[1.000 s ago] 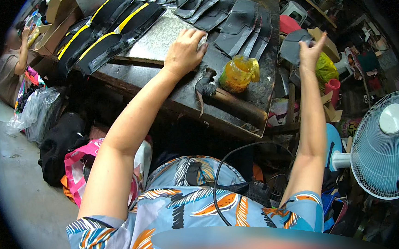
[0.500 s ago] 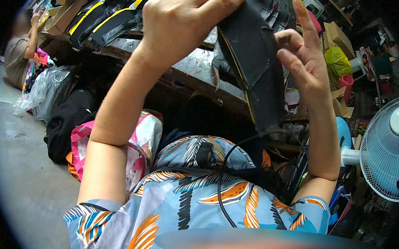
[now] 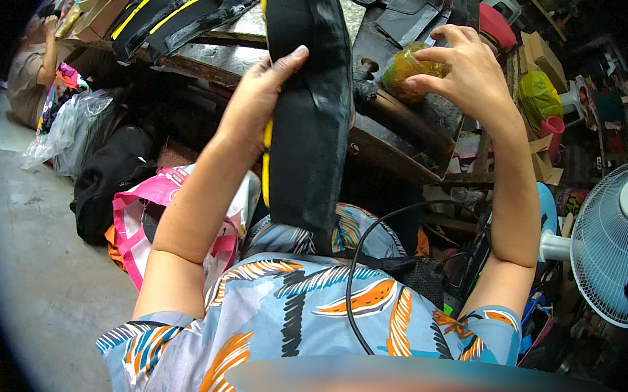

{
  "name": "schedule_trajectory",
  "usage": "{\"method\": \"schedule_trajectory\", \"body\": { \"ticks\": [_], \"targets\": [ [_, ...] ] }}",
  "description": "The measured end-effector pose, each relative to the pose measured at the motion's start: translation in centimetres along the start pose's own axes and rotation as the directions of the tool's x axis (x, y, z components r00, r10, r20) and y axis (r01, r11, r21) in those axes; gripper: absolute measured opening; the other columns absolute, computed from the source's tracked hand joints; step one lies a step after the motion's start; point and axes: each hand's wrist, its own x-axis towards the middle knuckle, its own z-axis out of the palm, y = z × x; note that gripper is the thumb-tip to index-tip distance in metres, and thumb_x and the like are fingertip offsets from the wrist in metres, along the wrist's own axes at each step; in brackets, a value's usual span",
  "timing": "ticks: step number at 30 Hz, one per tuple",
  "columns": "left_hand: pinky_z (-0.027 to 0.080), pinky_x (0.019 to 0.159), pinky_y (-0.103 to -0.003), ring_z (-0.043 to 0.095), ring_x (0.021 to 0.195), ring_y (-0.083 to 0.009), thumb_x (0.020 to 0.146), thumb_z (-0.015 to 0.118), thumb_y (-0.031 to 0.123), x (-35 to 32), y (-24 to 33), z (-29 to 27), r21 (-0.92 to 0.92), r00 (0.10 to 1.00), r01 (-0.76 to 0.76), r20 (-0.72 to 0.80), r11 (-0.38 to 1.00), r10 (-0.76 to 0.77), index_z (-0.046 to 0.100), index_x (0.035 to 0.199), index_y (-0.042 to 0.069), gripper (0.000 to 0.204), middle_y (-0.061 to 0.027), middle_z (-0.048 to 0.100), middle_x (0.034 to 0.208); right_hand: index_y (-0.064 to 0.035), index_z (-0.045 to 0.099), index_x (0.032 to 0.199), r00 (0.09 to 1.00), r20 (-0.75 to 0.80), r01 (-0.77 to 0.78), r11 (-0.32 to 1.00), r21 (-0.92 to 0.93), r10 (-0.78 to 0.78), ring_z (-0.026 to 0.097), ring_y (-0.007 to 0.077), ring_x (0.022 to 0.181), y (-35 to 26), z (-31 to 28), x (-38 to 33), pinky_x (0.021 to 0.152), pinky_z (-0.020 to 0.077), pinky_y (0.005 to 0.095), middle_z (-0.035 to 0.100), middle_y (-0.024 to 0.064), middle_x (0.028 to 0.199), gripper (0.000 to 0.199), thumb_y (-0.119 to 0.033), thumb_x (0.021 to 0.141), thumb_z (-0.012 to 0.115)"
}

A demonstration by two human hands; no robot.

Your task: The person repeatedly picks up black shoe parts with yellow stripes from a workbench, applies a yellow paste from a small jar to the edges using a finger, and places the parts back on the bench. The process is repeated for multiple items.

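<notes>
My left hand (image 3: 259, 97) is closed on a long black panel (image 3: 308, 123) with a yellow strip down its left edge. The thumb lies on the panel's face; the other fingers are hidden behind it. The panel hangs upright before my body, its lower end near my lap. To its right, my right hand (image 3: 468, 68) has its fingers spread and bent at a jar (image 3: 402, 75) with yellow-green and amber colouring. Thumb and forefinger overlap the jar; whether they grip it is unclear. The jar stands on the dark worktable (image 3: 383, 44).
More black pieces with yellow edges (image 3: 195, 20) lie on the table's left; flat dark pieces (image 3: 407, 13) lie at its far side. A fan (image 3: 606, 242) stands at right. Bags (image 3: 133, 227) sit on the floor at left, where another person (image 3: 31, 81) is. A cable (image 3: 352, 279) crosses my front.
The black panel has swung left and lower, into a near-vertical hang in my left hand. My right hand has moved from beside the panel to the jar, which now shows.
</notes>
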Motion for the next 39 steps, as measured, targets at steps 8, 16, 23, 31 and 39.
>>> {"method": "schedule_trajectory", "body": {
  "ticks": [8,16,23,31,39],
  "targets": [
    [0.055,0.077,-0.029,0.067,0.082,-0.0148,0.085,0.074,0.02,0.5,-2.1,-0.3,0.105,0.991,0.037,0.123,0.994,-0.05,0.062,0.112,-0.003,0.038,-0.0095,0.069,0.098,-0.0124,0.076,0.098,0.999,-0.042,-0.01,0.994,0.112,0.015,0.054,0.0282,0.114,0.7,-0.2,0.0,0.098,0.0407,0.0447,0.063,0.0082,0.114,0.053,-0.06,0.075,0.069],
    [0.053,0.085,-0.028,0.066,0.09,-0.0126,0.084,0.072,0.012,0.7,-3.3,-0.3,0.093,0.951,-0.065,0.308,0.994,0.034,0.056,0.123,0.001,0.043,-0.0066,0.067,0.105,-0.0103,0.074,0.097,0.996,-0.089,-0.004,0.98,0.2,0.022,0.055,0.0289,0.109,0.6,-1.5,-3.2,0.094,0.0409,0.0433,0.063,0.0088,0.11,0.047,-0.051,0.073,0.074],
    [0.051,0.09,-0.028,0.064,0.095,-0.012,0.082,0.073,0.008,-0.1,-3.7,-0.2,0.1,0.925,0.047,0.372,0.994,-0.082,0.054,0.129,0.003,0.051,-0.0053,0.066,0.109,-0.0084,0.071,0.112,0.965,-0.258,0.149,0.724,0.674,0.041,0.056,0.0247,0.105,-0.9,-1.9,-4.0,0.088,0.0439,0.0366,0.058,0.0112,0.11,0.053,-0.054,0.088,0.06],
    [0.048,0.095,-0.028,0.062,0.101,-0.0117,0.081,0.074,0.009,-1.5,-2.8,0.4,0.12,0.891,0.062,0.441,0.991,-0.109,0.051,0.134,0.003,0.058,-0.0045,0.064,0.115,-0.0024,0.06,0.131,0.988,-0.117,0.07,0.369,0.927,0.104,0.047,0.0173,0.101,-2.0,1.8,-4.4,0.09,0.038,0.0302,0.051,0.0101,0.115,0.069,-0.059,0.098,0.037],
    [0.048,0.097,-0.029,0.062,0.103,-0.0128,0.081,0.075,0.01,-1.5,-2.4,0.6,0.144,0.866,0.069,0.482,0.987,-0.131,0.051,0.134,0.003,0.059,-0.0053,0.064,0.116,-0.0044,0.05,0.14,0.974,0.159,-0.181,0.138,0.974,0.16,0.046,0.0115,0.083,-2.4,1.8,-5.3,0.075,0.0341,0.026,0.053,0.0011,0.098,0.096,-0.08,0.089,0.02]
  ]
}}
